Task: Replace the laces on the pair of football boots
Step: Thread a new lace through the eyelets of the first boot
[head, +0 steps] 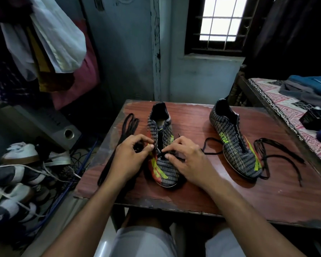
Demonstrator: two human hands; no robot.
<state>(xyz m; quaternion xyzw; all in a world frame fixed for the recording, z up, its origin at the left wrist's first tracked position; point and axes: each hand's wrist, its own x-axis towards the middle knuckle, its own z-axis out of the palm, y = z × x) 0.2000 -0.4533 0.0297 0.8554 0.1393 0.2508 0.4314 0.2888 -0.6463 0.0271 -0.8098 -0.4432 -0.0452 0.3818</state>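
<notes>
A worn red-brown desk point(221, 191) carries two patterned football boots. The near boot point(164, 145) stands at centre, toe toward the person; the other boot point(233, 140) lies well to the right among loose black laces point(278, 156). A folded lace bundle point(118, 145) lies left. The left hand point(131, 154) and the right hand point(185, 158) each pinch what seems to be black lace at the near boot's eyelets.

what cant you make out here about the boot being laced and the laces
- Head view: lower eyelets of the near boot are hidden by the left hand and right hand.
- Which lace the fingers pinch: too dark and small to tell.
- Far boot: its other side faces away.
- Laces beside it overlap, so their count is unclear.
</notes>
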